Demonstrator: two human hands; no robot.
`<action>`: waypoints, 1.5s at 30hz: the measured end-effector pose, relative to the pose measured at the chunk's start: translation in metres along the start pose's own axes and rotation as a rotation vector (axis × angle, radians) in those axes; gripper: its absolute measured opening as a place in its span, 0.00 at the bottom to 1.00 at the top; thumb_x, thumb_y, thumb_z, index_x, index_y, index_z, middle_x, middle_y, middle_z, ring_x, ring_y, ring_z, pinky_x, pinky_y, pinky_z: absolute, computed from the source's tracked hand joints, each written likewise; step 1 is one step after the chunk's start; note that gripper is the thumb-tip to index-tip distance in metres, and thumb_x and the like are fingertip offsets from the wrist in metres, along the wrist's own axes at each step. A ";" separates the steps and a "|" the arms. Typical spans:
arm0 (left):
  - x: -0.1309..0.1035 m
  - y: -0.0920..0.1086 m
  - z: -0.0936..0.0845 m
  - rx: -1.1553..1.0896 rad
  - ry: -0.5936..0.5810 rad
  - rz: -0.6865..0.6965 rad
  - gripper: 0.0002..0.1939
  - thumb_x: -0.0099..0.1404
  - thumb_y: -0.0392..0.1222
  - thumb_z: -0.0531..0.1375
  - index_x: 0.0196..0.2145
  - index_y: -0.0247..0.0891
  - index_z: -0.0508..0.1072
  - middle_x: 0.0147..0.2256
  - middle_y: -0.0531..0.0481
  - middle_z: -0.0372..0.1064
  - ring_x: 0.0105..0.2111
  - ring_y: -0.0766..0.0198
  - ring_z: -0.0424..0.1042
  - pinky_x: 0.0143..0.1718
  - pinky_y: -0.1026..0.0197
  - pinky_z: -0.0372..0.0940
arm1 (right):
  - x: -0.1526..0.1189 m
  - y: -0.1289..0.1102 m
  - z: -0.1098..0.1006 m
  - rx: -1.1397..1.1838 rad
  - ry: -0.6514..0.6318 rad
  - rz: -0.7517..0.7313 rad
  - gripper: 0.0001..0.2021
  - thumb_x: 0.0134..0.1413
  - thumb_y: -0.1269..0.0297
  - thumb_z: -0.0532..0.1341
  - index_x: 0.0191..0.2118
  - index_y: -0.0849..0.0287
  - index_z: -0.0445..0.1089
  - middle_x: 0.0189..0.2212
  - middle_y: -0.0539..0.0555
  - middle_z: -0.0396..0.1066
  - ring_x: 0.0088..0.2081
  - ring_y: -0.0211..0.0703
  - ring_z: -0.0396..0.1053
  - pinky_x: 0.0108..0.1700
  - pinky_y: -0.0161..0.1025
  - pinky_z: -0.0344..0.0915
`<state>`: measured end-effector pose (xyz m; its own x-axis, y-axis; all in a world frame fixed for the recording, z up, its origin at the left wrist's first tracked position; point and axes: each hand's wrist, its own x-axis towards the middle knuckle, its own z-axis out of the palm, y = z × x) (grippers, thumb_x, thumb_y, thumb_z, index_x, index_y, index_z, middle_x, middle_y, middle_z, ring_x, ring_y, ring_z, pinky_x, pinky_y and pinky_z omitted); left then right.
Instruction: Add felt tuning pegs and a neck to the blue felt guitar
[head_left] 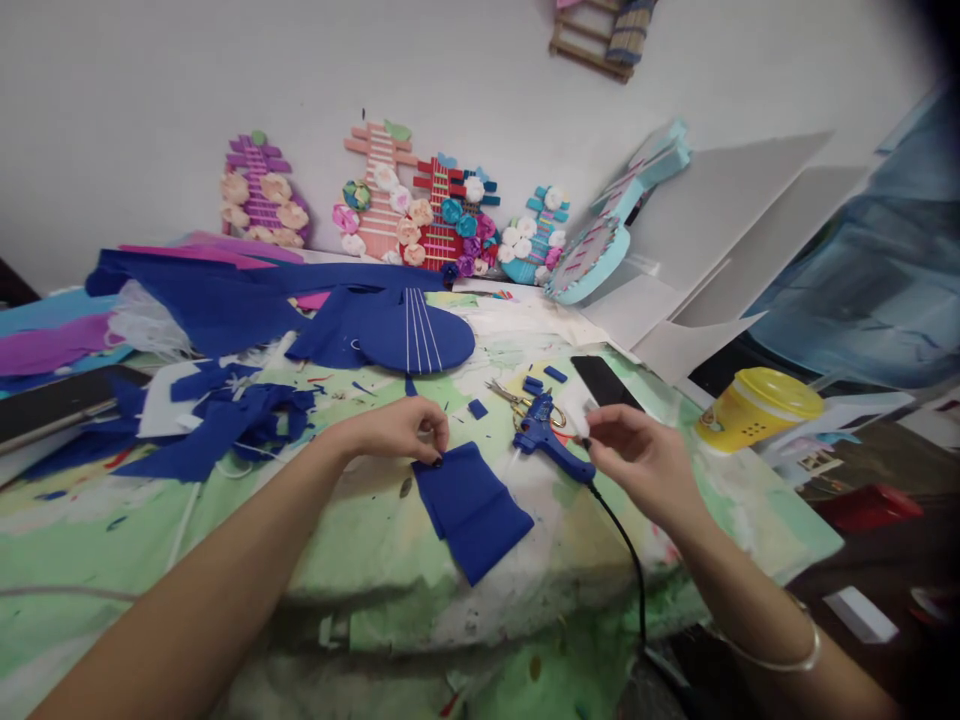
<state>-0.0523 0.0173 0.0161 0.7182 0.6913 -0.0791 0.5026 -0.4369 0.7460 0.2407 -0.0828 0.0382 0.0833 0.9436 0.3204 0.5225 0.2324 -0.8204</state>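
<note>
My left hand (409, 432) has its fingers curled, with thumb and fingertips at the upper left corner of a folded blue sheet (476, 515), like crepe paper or cloth, lying on the table. My right hand (637, 460) is just right of a blue glue gun (551, 440), its thumb and fingers apart. A pale bit near its fingertips is too small to make out. Gold-handled scissors (511, 397) lie partly under the glue gun. Small blue pieces (555, 374) are scattered behind it.
A blue guitar-shaped piece (420, 338) with white strings lies farther back. Blue scraps (247, 425) are heaped at left. A black phone (606, 383) and a yellow tub (757, 408) are at right. The glue gun's black cord (630, 545) hangs over the front edge. Flowered guitar decorations (439, 215) lean on the wall.
</note>
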 end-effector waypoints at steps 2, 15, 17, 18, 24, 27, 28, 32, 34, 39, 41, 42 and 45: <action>0.000 0.001 -0.001 -0.047 -0.012 -0.004 0.01 0.48 0.36 0.60 0.23 0.39 0.73 0.26 0.51 0.72 0.28 0.63 0.69 0.32 0.63 0.62 | -0.016 -0.005 0.014 0.277 -0.072 0.078 0.09 0.41 0.67 0.64 0.33 0.56 0.69 0.29 0.53 0.74 0.33 0.44 0.72 0.38 0.41 0.68; 0.001 -0.009 -0.013 -0.159 0.465 -0.035 0.19 0.50 0.39 0.60 0.41 0.37 0.65 0.27 0.53 0.69 0.28 0.63 0.69 0.30 0.62 0.62 | -0.047 -0.016 0.073 1.083 -0.190 0.494 0.10 0.40 0.70 0.65 0.33 0.58 0.68 0.26 0.49 0.70 0.24 0.33 0.67 0.27 0.29 0.60; 0.002 -0.011 -0.013 -0.068 0.543 -0.036 0.21 0.50 0.38 0.60 0.44 0.37 0.64 0.29 0.52 0.70 0.30 0.62 0.70 0.32 0.61 0.63 | -0.047 -0.014 0.076 1.055 -0.133 0.457 0.11 0.41 0.70 0.64 0.35 0.57 0.69 0.25 0.48 0.70 0.24 0.34 0.67 0.27 0.31 0.60; 0.003 -0.013 -0.012 -0.003 0.581 -0.045 0.22 0.51 0.38 0.60 0.45 0.37 0.64 0.30 0.51 0.70 0.31 0.62 0.70 0.33 0.60 0.63 | -0.047 -0.013 0.078 1.041 -0.102 0.436 0.11 0.41 0.70 0.63 0.35 0.57 0.69 0.25 0.48 0.70 0.23 0.34 0.67 0.28 0.31 0.60; 0.007 -0.021 -0.015 0.228 0.651 -0.060 0.23 0.50 0.38 0.62 0.45 0.36 0.65 0.38 0.46 0.70 0.32 0.61 0.68 0.37 0.57 0.63 | -0.051 -0.006 0.081 1.013 0.036 0.353 0.12 0.41 0.72 0.61 0.36 0.57 0.72 0.25 0.47 0.70 0.24 0.33 0.65 0.29 0.31 0.60; 0.003 -0.010 -0.014 0.332 0.668 0.031 0.16 0.52 0.39 0.61 0.40 0.35 0.69 0.39 0.45 0.68 0.37 0.59 0.67 0.42 0.56 0.62 | -0.054 -0.001 0.083 0.988 0.097 0.335 0.07 0.42 0.71 0.61 0.31 0.59 0.74 0.22 0.48 0.68 0.23 0.32 0.63 0.28 0.31 0.59; -0.001 -0.002 -0.010 0.343 0.620 0.071 0.11 0.53 0.39 0.60 0.36 0.36 0.69 0.37 0.46 0.68 0.37 0.59 0.67 0.41 0.56 0.61 | -0.054 0.001 0.083 0.971 0.115 0.337 0.06 0.42 0.71 0.61 0.30 0.60 0.74 0.22 0.48 0.68 0.23 0.32 0.63 0.28 0.31 0.59; -0.023 0.037 0.027 0.448 0.307 0.169 0.08 0.56 0.44 0.59 0.29 0.36 0.68 0.32 0.47 0.65 0.35 0.59 0.64 0.37 0.58 0.61 | -0.055 0.007 0.088 0.798 0.149 0.312 0.07 0.46 0.69 0.60 0.34 0.59 0.73 0.25 0.50 0.70 0.28 0.36 0.67 0.34 0.35 0.63; -0.033 0.050 0.052 0.565 0.254 0.143 0.08 0.56 0.43 0.58 0.31 0.35 0.68 0.34 0.45 0.65 0.35 0.57 0.63 0.36 0.56 0.60 | -0.056 0.008 0.090 0.652 0.135 0.245 0.11 0.47 0.70 0.59 0.39 0.58 0.71 0.31 0.52 0.71 0.33 0.39 0.69 0.39 0.38 0.65; -0.038 0.053 0.081 0.676 0.281 0.075 0.08 0.63 0.35 0.50 0.33 0.33 0.69 0.35 0.41 0.65 0.37 0.55 0.62 0.39 0.53 0.61 | -0.058 0.000 0.096 0.176 0.076 0.023 0.12 0.47 0.68 0.61 0.41 0.58 0.70 0.38 0.55 0.66 0.33 0.41 0.67 0.37 0.40 0.66; -0.037 0.052 0.078 0.665 0.270 0.064 0.10 0.64 0.34 0.48 0.33 0.33 0.69 0.35 0.42 0.66 0.37 0.56 0.63 0.39 0.55 0.61 | -0.060 -0.004 0.100 -0.048 0.051 -0.053 0.12 0.46 0.66 0.63 0.40 0.59 0.71 0.36 0.56 0.66 0.34 0.43 0.66 0.37 0.42 0.65; -0.037 0.053 0.076 0.666 0.255 0.064 0.10 0.64 0.34 0.48 0.33 0.33 0.69 0.35 0.42 0.66 0.37 0.56 0.63 0.39 0.55 0.62 | -0.061 -0.005 0.103 -0.130 0.045 -0.082 0.11 0.47 0.66 0.63 0.40 0.60 0.71 0.35 0.56 0.66 0.35 0.45 0.66 0.38 0.43 0.65; -0.038 0.056 0.072 0.697 0.209 0.066 0.07 0.61 0.33 0.52 0.35 0.33 0.69 0.37 0.41 0.66 0.39 0.54 0.64 0.40 0.54 0.62 | -0.062 -0.006 0.108 -0.233 0.043 -0.124 0.08 0.50 0.68 0.60 0.38 0.60 0.71 0.34 0.57 0.67 0.37 0.48 0.66 0.39 0.44 0.64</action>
<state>-0.0169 -0.0747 0.0132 0.6855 0.7161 0.1312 0.7014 -0.6979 0.1447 0.1409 -0.1171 -0.0275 0.0400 0.8992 0.4358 0.7119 0.2804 -0.6439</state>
